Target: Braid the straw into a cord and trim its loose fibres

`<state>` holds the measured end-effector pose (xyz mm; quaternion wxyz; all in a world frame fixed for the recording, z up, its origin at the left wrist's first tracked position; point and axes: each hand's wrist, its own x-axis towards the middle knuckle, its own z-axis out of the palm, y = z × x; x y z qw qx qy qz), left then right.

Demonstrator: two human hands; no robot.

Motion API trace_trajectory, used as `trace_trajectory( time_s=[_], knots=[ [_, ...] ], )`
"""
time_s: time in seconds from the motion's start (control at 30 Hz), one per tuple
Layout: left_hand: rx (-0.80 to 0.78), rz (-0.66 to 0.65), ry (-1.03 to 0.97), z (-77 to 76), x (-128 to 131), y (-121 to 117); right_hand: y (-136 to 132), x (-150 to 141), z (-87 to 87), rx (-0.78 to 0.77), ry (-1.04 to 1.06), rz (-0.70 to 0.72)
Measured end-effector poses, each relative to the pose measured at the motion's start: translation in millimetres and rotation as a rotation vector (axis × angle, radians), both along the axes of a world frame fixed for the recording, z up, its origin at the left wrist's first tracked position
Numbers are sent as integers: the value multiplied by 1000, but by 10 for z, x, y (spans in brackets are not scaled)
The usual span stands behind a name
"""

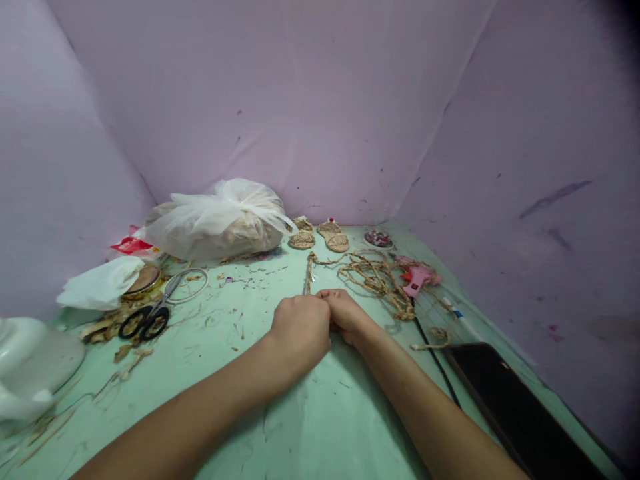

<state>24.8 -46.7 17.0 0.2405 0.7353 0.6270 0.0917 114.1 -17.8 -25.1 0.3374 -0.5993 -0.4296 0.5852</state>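
My left hand (303,327) is closed in a fist over the green tabletop, and a braided straw cord (309,275) runs out beyond its knuckles. Against it, my right hand (345,313) is closed with thumb and fingers pinched together. What lies between those right fingers is hidden behind the left hand. From its far bend the cord leads right into a loose tangle of the same braid (373,277). Two small woven straw sandals (301,238), the right one (334,237) with a red bead, stand beyond at the wall.
Left are black-handled scissors (153,317), a white ring (193,287), a tied plastic bag (220,223) and a white container (35,367). Right are a pink glue gun (419,279) with a black cable, a dish of beads (379,240) and a black phone-like slab (510,407). Purple walls enclose the table.
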Motion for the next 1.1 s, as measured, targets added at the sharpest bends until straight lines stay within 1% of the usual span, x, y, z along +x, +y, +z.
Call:
trace_trajectory(
  time_s=[0.13, 0.2, 0.3, 0.33, 0.4, 0.43, 0.5, 0.6, 0.67, 0.73, 0.87, 0.93, 1.0, 1.03, 1.1],
  knots=[
    [-29, -32, -39, 9, 4, -15, 3, 12, -2, -10, 33, 35],
    [-42, -47, -51, 43, -78, 66, 2, 25, -11, -3, 42, 64],
    [-103, 2, -131, 83, -268, 278, -4, 50, -31, 23, 57, 125],
    [-222, 124, -295, 82, -326, 348, -7, 57, -39, 40, 63, 139],
    [-325, 184, -392, 54, -401, 446, -17, 64, -53, 84, 71, 147],
    [-389, 195, -440, 27, -414, 467, -22, 63, -58, 107, 76, 149],
    [-503, 173, -515, -43, -404, 458, -34, 59, -63, 147, 85, 160],
    [-607, 142, -624, -150, -361, 393, -45, 63, -53, 168, 82, 208],
    [-628, 140, -655, -205, -347, 367, -41, 83, -44, 192, -24, 253],
    [-621, 155, -642, -245, -343, 363, -29, 112, -41, 227, -176, 285],
    [-536, 223, -541, -292, -310, 367, -31, 153, -19, 303, -384, 292],
    [-484, 252, -507, -305, -278, 353, -72, 136, 37, 392, -612, 314],
    [-441, 268, -500, -311, -245, 331, -139, 92, 130, 452, -907, 341],
    [-424, 273, -503, -312, -230, 319, -178, 65, 186, 449, -1023, 342],
    [-402, 282, -510, -309, -206, 297, -256, 9, 299, 420, -1152, 349]
  ],
)
